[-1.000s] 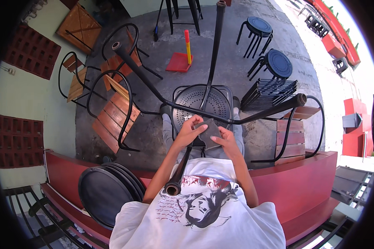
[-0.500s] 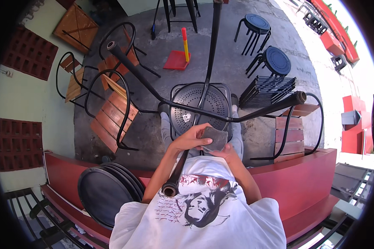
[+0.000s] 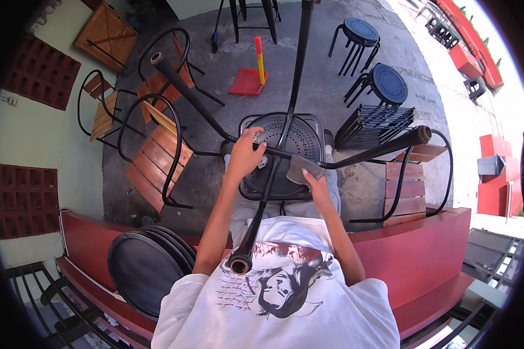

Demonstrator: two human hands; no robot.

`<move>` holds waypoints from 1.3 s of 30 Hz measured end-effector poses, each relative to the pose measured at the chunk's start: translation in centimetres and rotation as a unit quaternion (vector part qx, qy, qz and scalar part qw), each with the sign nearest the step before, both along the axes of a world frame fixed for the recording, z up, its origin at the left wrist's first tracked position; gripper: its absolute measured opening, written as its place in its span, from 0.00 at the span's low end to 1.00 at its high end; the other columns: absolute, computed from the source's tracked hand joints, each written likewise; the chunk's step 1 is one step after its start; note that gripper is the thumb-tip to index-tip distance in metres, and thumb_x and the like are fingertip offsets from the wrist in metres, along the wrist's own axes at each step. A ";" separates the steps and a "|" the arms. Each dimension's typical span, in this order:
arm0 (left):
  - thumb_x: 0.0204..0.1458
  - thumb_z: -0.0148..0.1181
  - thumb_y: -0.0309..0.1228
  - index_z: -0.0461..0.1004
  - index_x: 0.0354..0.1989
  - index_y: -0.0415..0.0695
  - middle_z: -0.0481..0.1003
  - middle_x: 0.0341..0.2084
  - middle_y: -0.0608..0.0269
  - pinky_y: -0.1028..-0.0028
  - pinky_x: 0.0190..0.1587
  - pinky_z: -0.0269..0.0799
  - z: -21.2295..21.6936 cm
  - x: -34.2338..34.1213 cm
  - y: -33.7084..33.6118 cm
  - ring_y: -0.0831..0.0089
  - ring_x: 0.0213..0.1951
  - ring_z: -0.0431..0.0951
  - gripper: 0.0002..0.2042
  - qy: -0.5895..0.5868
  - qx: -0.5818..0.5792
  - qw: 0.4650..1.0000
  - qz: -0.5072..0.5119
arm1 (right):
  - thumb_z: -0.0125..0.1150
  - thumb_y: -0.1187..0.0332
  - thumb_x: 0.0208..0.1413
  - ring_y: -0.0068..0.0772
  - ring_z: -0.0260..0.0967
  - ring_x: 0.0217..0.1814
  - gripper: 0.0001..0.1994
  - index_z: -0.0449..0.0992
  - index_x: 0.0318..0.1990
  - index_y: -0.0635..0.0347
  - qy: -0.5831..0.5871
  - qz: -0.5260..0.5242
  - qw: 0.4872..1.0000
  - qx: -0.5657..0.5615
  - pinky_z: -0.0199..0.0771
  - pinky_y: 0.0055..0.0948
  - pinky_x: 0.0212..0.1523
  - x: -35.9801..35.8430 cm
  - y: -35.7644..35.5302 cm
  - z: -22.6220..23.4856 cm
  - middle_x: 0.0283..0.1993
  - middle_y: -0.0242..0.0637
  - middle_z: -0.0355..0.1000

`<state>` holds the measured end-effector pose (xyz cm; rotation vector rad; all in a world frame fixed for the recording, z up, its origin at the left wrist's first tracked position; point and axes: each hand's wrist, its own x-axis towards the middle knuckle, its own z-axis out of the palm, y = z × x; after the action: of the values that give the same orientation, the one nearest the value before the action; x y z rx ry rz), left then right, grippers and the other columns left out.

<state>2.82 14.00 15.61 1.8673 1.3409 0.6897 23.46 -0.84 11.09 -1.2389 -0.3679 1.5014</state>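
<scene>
A black metal stool (image 3: 300, 139) with a round perforated seat stands upside down in front of me, its tubular legs (image 3: 384, 148) fanning up toward the camera. My left hand (image 3: 245, 154) rests on the seat's left side, fingers curled over a leg where the legs meet. My right hand (image 3: 315, 185) presses a grey cloth (image 3: 304, 168) against the right part of the seat, just under the right leg. One leg end (image 3: 239, 263) points up close to my chest.
Wooden slat chairs (image 3: 157, 154) with black frames stand at the left. A red dustpan (image 3: 247, 81) lies on the concrete floor beyond. Round black stools (image 3: 387, 81) and stacked black grids (image 3: 378, 119) are at the right. Stacked black round tops (image 3: 145, 267) lean on the red counter (image 3: 425, 250).
My hands were together at the seat's middle with the cloth. My left hand has shifted left onto the seat, and my right hand has carried the cloth to the right side.
</scene>
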 end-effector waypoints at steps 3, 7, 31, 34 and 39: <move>0.57 0.63 0.37 0.74 0.60 0.51 0.65 0.67 0.46 0.51 0.71 0.53 -4.3 -0.2 1.8 0.46 0.71 0.59 0.21 0.154 0.089 0.983 -0.051 | 0.61 0.67 0.66 0.27 0.72 0.61 0.21 0.70 0.64 0.64 -0.180 0.066 0.978 0.085 0.67 0.28 0.63 -0.4 1.8 1.2 0.56 0.37 0.77; 0.59 0.62 0.43 0.74 0.61 0.53 0.61 0.70 0.46 0.47 0.73 0.45 -8.8 -0.8 2.7 0.47 0.75 0.51 0.22 0.152 0.078 0.983 -0.068 | 0.59 0.77 0.56 0.39 0.66 0.70 0.27 0.69 0.65 0.64 -0.517 0.152 0.815 0.212 0.64 0.34 0.69 -2.4 4.6 0.7 0.61 0.43 0.73; 0.57 0.63 0.43 0.75 0.59 0.51 0.62 0.70 0.49 0.51 0.74 0.43 -9.6 -0.6 2.1 0.51 0.75 0.52 0.22 0.114 0.093 0.988 -0.037 | 0.58 0.85 0.41 0.52 0.71 0.52 0.27 0.76 0.55 0.66 -0.596 0.186 0.751 0.215 0.76 0.44 0.50 -5.7 4.5 -0.6 0.50 0.48 0.67; 0.57 0.63 0.43 0.75 0.59 0.51 0.62 0.70 0.49 0.51 0.74 0.43 -9.7 -0.4 2.2 0.51 0.75 0.52 0.22 0.109 0.100 0.988 -0.036 | 0.56 0.87 0.40 0.56 0.73 0.48 0.26 0.77 0.53 0.66 -0.550 0.127 0.804 0.188 0.75 0.46 0.49 -5.2 5.1 -1.0 0.47 0.49 0.69; 0.57 0.62 0.41 0.74 0.60 0.52 0.61 0.70 0.51 0.51 0.74 0.42 -9.6 -0.3 2.1 0.52 0.75 0.51 0.22 0.115 0.088 0.989 -0.029 | 0.53 0.88 0.38 0.59 0.74 0.46 0.26 0.77 0.50 0.66 -0.523 0.094 0.821 0.209 0.74 0.46 0.49 -5.3 3.4 -1.5 0.45 0.50 0.73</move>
<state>2.54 16.13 5.98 2.1728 1.3987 0.5930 18.19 2.54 9.63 -1.5838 -1.4959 0.6669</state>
